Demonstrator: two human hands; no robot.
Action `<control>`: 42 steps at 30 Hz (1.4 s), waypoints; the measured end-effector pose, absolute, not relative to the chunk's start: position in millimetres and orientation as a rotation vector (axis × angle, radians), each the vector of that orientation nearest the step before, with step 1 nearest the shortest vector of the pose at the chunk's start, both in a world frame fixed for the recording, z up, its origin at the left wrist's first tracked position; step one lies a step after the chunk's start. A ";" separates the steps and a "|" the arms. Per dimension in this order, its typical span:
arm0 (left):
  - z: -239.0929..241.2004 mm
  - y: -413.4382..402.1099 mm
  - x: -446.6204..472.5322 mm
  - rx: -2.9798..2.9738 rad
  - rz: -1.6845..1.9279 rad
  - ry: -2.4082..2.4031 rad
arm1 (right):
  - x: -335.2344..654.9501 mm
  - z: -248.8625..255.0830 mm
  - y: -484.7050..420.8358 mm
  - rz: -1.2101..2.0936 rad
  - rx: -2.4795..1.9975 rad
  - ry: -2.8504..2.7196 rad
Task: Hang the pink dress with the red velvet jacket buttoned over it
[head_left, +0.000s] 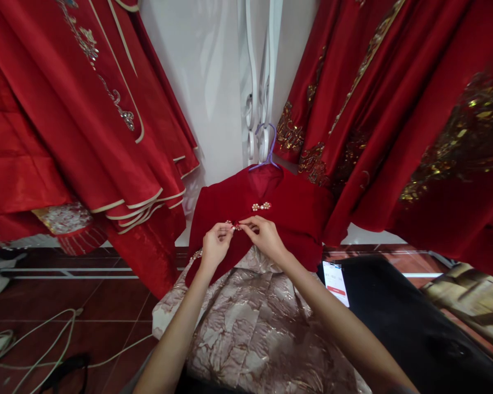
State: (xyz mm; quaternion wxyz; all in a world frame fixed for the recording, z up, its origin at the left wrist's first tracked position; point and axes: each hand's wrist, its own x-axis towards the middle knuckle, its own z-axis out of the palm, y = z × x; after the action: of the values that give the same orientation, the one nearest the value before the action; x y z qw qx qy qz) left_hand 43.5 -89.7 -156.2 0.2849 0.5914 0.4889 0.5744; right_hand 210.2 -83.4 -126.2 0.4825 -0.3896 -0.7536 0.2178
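A dark red velvet jacket (225,191) hangs on a thin purple hanger (272,148), above a pale pink-gold brocade garment (246,317). One beaded clasp (261,206) is joined across the jacket's front near the neckline. Just below it, my left hand (217,243) and my right hand (263,235) meet at the jacket's front edges. Thumb and forefinger of each hand pinch a second beaded clasp (234,226), one hand on either side. My fingers cover much of this clasp, so I cannot tell whether its halves are joined.
Red gowns with pale piping (107,142) hang at left, and gold-sequinned red gowns (378,137) hang at right. White scrolled metalwork (251,71) stands behind the hanger. A lit phone (336,283) lies on a black surface (398,323). A white cable (66,342) trails over the tiled floor.
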 end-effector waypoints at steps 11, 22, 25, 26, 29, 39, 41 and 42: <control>-168.3 -104.8 71.0 1.267 1.271 1.285 | 284.1 -111.8 -118.8 -0.078 -1.525 -2.263; -134.6 -124.1 101.0 0.953 1.255 0.770 | 317.6 -105.5 -102.4 0.941 -1.202 -1.920; -141.5 -133.6 113.3 1.235 1.031 0.773 | 316.9 -106.0 -97.8 1.062 -1.094 -1.843; -145.8 -135.5 116.1 1.360 0.952 0.786 | 315.2 -106.5 -96.4 1.069 -1.066 -1.813; -155.2 -139.3 117.2 1.710 0.830 0.915 | 308.6 -107.4 -91.2 1.029 -1.031 -1.778; -116.9 -153.8 108.0 1.371 0.756 0.964 | 299.8 -97.8 -77.0 0.617 -1.096 -1.973; -118.4 -150.8 110.0 1.250 0.807 0.947 | 299.3 -95.7 -80.1 0.586 -1.094 -1.977; -121.1 -148.2 110.0 1.224 0.842 0.965 | 298.8 -94.9 -83.2 0.571 -1.094 -1.965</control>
State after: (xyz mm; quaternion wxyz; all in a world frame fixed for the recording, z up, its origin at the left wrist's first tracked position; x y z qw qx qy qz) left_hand 110.0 -148.2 -121.1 0.6330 0.5349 0.4217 0.3680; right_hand 298.8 -83.2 -94.9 0.3992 -0.4324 -0.7764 0.2256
